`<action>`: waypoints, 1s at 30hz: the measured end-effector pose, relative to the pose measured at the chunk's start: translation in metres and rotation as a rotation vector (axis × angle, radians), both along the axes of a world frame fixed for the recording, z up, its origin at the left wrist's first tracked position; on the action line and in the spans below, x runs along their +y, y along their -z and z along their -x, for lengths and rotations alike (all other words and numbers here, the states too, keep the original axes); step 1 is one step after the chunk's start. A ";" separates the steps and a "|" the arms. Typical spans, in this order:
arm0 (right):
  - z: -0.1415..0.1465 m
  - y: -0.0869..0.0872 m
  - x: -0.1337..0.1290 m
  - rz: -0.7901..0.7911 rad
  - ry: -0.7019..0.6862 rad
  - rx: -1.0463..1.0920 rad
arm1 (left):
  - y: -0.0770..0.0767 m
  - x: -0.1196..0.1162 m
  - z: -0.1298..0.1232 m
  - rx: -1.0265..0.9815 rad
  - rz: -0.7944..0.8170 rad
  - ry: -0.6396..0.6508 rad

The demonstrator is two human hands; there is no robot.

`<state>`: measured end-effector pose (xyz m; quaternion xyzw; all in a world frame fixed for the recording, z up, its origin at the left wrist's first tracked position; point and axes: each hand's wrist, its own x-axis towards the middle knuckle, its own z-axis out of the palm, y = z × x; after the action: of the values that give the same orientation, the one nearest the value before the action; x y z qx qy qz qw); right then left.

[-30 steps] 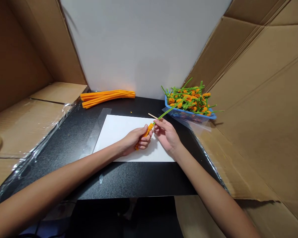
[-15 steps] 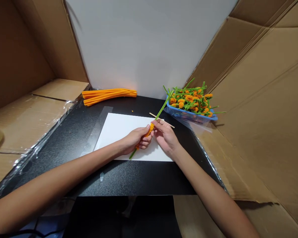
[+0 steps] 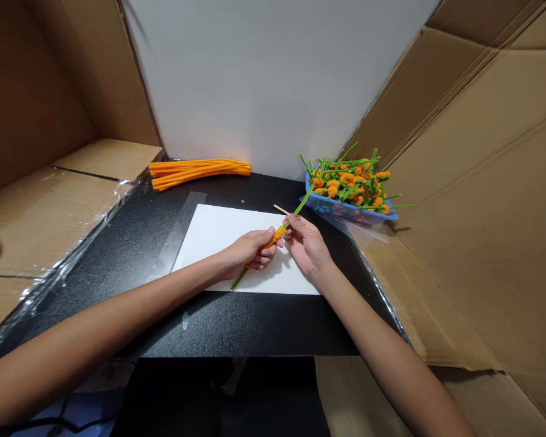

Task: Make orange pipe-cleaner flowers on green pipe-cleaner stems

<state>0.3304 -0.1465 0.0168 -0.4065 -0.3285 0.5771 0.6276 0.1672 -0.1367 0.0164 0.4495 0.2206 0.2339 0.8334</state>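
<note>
The left hand (image 3: 248, 254) is closed around the lower part of an orange pipe-cleaner coil (image 3: 275, 236), which is wound on a green pipe-cleaner stem (image 3: 300, 205). The right hand (image 3: 306, 246) is curled, its fingertips (image 3: 288, 220) pinching the stem just above the coil. The stem slants across both hands, its lower tip over the white paper sheet (image 3: 218, 227) and its upper end pointing toward the far right corner of the worktop. A thin wooden stick (image 3: 280, 209) runs toward the right hand, its lower end out of sight. Both hands are over the sheet's right part. Beyond, at that far right corner, stands a blue plastic basket (image 3: 341, 212) of finished pipe-cleaner flowers (image 3: 346, 182). A bundle of orange pipe cleaners (image 3: 198, 173) lies along the far left edge of the black worktop (image 3: 209, 328).
</note>
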 end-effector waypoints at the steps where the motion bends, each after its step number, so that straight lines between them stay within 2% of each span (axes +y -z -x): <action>1: 0.000 0.000 0.000 -0.008 0.018 0.003 | 0.000 0.000 -0.001 -0.006 0.006 -0.011; 4: -0.006 -0.002 0.003 -0.044 0.118 0.015 | -0.001 0.004 -0.001 -0.017 0.008 -0.094; 7: -0.022 -0.004 0.009 -0.076 0.300 -0.014 | -0.005 0.014 0.005 0.003 0.010 -0.181; 10: -0.038 -0.005 0.014 -0.140 0.540 -0.128 | -0.011 0.027 0.015 -0.079 0.057 -0.264; 12: -0.043 -0.005 0.015 -0.180 0.629 -0.228 | -0.014 0.033 0.021 -0.158 0.048 -0.359; 14: -0.041 -0.004 0.015 -0.179 0.587 -0.258 | -0.014 0.035 0.023 -0.194 0.027 -0.444; 18: -0.027 -0.002 0.011 -0.081 0.368 -0.118 | -0.005 0.033 0.018 -0.155 -0.030 -0.565; 23: -0.023 -0.001 0.012 0.055 0.319 0.104 | 0.005 0.034 0.013 -0.079 -0.119 -0.783; 26: -0.025 -0.001 0.013 0.078 0.293 0.195 | 0.006 0.036 0.012 -0.058 -0.126 -0.838; 30: -0.022 -0.003 0.012 0.045 0.141 0.188 | 0.005 0.034 0.008 -0.118 -0.020 -0.833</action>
<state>0.3523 -0.1348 0.0195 -0.3867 -0.2260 0.5744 0.6852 0.1588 -0.1024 0.0110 0.3158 0.3328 0.5783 0.6746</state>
